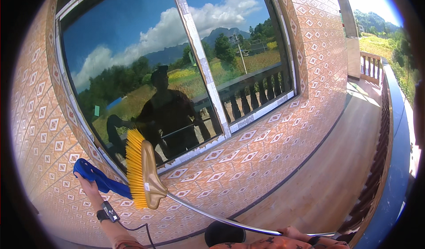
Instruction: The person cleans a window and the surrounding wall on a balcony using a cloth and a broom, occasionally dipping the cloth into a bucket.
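Note:
My left hand (87, 182) grips a blue plastic dustpan (106, 179) near the tiled wall, at the lower left; its far edge meets or overlaps the bristles of a broom (136, 169). The broom has yellow bristles and a gold-coloured head, raised in front of the window's lower left corner. From the head a shiny metal handle (219, 218) runs down to the right. My right hand (292, 232) is closed around that handle at the bottom of the view, partly hidden by the patterned orange clothing.
A sliding window (139, 70) with white frame strips reflects a person, sky and hills. Patterned tiles cover the wall (252, 156) around it. A dark round object (224, 235) stands on the floor (318, 162) below me. A balcony railing (395, 143) runs along the right.

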A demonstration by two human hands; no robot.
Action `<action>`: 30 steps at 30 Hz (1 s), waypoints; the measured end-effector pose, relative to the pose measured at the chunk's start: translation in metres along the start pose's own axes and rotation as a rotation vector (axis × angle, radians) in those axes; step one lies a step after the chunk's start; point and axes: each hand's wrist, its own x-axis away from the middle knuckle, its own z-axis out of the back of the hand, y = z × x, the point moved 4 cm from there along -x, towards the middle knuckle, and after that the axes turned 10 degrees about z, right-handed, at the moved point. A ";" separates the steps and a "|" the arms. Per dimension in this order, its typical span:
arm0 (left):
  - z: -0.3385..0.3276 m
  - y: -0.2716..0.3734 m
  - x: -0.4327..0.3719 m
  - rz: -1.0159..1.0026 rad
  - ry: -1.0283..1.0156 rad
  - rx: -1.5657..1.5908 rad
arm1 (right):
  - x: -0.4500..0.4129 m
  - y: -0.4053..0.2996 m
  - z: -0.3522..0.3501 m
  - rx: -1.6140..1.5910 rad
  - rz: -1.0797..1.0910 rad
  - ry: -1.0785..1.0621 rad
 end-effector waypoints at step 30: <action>0.003 -0.034 0.117 0.331 -0.333 -0.292 | -0.171 -0.089 0.053 -0.505 0.098 0.683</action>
